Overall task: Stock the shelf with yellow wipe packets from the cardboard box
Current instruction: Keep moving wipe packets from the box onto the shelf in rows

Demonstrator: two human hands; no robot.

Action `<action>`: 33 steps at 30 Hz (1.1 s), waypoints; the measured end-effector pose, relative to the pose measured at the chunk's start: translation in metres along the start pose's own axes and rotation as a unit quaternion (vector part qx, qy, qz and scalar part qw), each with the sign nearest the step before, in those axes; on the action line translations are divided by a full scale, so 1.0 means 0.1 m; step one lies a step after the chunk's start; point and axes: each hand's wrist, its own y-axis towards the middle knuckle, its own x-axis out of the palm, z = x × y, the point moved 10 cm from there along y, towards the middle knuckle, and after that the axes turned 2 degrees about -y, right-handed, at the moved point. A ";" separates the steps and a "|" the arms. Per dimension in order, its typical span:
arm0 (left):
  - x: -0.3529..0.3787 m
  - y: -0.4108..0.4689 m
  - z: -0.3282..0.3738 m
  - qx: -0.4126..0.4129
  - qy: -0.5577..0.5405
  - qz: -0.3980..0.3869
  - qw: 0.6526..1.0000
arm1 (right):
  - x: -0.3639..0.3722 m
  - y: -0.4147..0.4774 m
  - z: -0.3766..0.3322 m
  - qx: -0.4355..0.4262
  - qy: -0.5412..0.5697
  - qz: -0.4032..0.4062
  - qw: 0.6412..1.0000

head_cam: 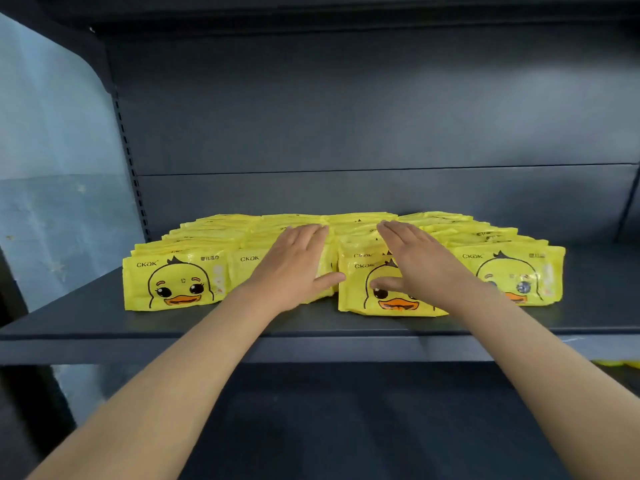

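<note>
Several rows of yellow wipe packets with a duck face stand on the dark grey shelf (104, 313), leaning back one behind another. The leftmost front packet (173, 282) and the rightmost front packet (516, 275) stand untouched. My left hand (294, 261) lies flat with straight fingers on top of the second row from the left. My right hand (415, 261) rests flat on the third row, its thumb across the front packet (388, 296), which sits a little forward of the others. The cardboard box is out of view.
The shelf's back panel (381, 133) rises behind the packets, and a perforated upright (133, 174) runs down the left side. A lower shelf (346, 427) lies below. A bit of yellow shows at the right edge (616, 363). Bare shelf surface lies in front of the rows.
</note>
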 end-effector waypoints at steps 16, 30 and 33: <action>0.58 0.47 0.77 0.051 0.093 -0.042 0.993 | 0.53 -0.16 0.62 0.004 -0.079 -0.065 0.995; 0.78 0.67 0.44 0.032 0.164 0.031 0.985 | 0.68 0.26 0.65 0.036 -0.120 -0.036 0.991; 0.84 0.68 0.39 0.035 0.182 0.021 0.982 | 0.68 0.28 0.62 0.041 -0.115 -0.025 0.992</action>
